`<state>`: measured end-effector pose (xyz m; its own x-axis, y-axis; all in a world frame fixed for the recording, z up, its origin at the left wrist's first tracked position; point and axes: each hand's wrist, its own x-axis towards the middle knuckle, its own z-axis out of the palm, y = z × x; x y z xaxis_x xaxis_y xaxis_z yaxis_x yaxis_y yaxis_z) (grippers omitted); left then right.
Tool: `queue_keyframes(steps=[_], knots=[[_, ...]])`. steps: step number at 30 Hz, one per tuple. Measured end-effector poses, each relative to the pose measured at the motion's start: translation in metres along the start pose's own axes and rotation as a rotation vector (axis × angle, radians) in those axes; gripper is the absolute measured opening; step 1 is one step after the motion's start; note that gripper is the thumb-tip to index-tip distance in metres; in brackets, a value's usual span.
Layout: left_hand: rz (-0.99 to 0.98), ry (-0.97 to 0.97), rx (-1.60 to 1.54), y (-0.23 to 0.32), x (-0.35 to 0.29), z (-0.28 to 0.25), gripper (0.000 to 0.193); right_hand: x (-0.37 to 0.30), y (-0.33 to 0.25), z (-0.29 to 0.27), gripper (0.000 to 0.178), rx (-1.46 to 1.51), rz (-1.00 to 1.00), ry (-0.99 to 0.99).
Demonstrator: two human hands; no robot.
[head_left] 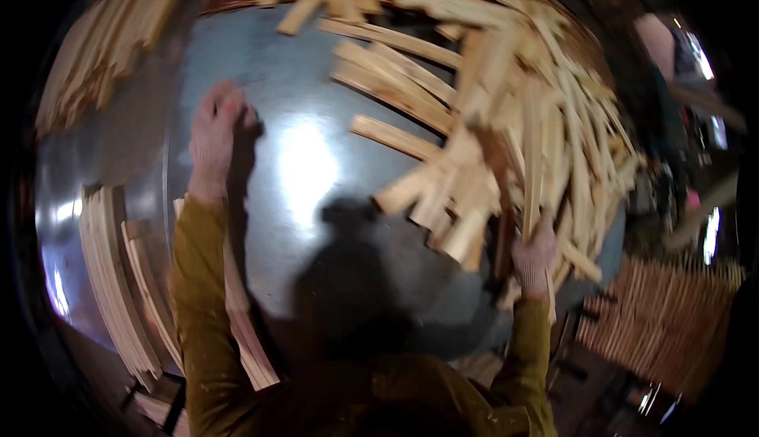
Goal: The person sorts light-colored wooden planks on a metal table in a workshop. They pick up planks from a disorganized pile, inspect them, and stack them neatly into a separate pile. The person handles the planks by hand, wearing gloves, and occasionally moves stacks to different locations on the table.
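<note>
My right hand (535, 255), in a pale knit glove, is closed around a long wooden slat (531, 164) at the near side of a big heap of slats (581, 152). The slat points away from me, and its near end shows below the hand. Over the left part of the metal table (273, 81), my left hand (220, 117), also gloved, is raised with its shadow beside it. Its fingers look bent but are smeared by motion. Another slat (241, 310) lies partly hidden beneath my left forearm.
Loose slats (403, 89) stick out of the heap toward the table's middle. Stacked slats lie in a far-left row (118, 34) and a near-left bundle (115, 279). At the lower right stands a large stack of wooden pieces (656, 326).
</note>
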<state>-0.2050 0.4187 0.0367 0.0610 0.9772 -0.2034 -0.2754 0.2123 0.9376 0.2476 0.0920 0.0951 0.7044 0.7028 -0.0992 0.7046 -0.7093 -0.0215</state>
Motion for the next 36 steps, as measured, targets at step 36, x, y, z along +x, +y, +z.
queue_keyframes(steps=[36], knots=[[-0.127, 0.582, 1.664, -0.109, -0.497, -0.062, 0.061, -0.017, -0.239, 0.042, 0.085, -0.177, -0.147, 0.161]])
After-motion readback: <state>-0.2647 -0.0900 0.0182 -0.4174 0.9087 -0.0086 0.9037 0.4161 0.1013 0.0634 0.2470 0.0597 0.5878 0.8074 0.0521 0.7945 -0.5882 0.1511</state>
